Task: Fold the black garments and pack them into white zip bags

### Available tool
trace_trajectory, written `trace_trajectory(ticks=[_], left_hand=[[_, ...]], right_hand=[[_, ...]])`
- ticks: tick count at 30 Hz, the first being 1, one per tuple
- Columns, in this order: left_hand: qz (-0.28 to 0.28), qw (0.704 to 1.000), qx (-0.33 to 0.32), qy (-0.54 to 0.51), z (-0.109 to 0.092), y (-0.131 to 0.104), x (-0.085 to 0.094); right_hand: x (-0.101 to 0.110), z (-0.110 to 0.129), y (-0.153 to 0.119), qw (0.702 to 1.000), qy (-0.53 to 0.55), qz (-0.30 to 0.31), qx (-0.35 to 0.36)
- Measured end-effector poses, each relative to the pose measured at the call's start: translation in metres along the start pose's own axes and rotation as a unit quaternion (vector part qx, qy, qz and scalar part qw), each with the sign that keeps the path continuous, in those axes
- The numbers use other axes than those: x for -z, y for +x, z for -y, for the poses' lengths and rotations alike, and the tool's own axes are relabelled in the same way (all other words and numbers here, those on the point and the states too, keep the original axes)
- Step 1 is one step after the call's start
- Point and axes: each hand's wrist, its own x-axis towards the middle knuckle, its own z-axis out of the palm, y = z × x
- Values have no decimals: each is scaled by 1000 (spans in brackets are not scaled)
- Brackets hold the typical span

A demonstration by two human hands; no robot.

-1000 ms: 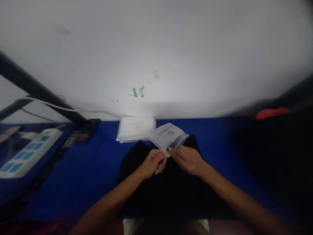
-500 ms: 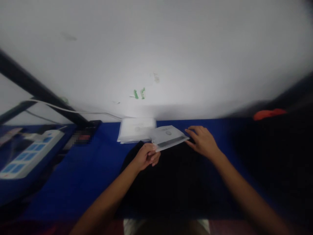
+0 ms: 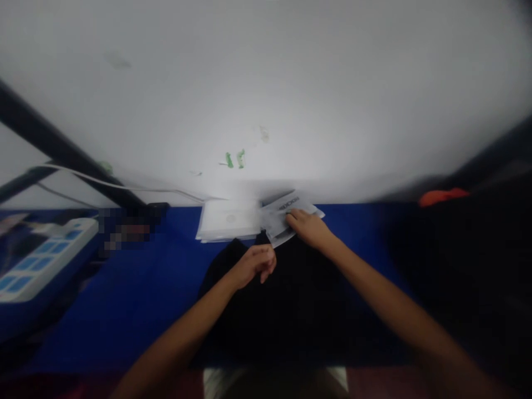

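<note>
A whitish, partly see-through plastic bag [image 3: 276, 217] with dark lettering lies slanted over the far edge of a black cloth item [image 3: 286, 299]. My right hand [image 3: 310, 226] lies over the bag's middle, its fingers bent and closed on the plastic. My left hand [image 3: 254, 265] is closed at the bag's near left corner, fingers curled; the exact pinch is hidden. A small black tip shows between this hand and the bag. Just left of the bag is a stack of similar white bags [image 3: 228, 219], which it slightly overlaps or touches.
The blue table surface [image 3: 137, 299] meets a white wall [image 3: 332, 111] behind. A white power strip [image 3: 50, 257] with blue sockets stands at the left, near a dark metal frame [image 3: 62, 149]. A white cable [image 3: 124, 188] runs along the wall. An orange item [image 3: 443, 197] lies far right on dark material.
My right hand has moved left from beside the bag's right end onto its middle. The bag has tilted and shifted back, showing large lettering. My left hand has stayed nearly in place.
</note>
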Motion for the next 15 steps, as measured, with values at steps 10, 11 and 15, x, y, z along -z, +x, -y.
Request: trace_trajectory(ticks=[10, 11, 15], left_hand=[[27, 982, -9, 185, -1, -2, -6], [28, 981, -8, 193, -1, -2, -6], [37, 969, -1, 244, -4, -4, -9]], right_hand=[[-19, 4, 12, 977, 107, 45, -179], [-20, -2, 14, 976, 130, 49, -170], [-27, -34, 22, 959, 250, 73, -111]])
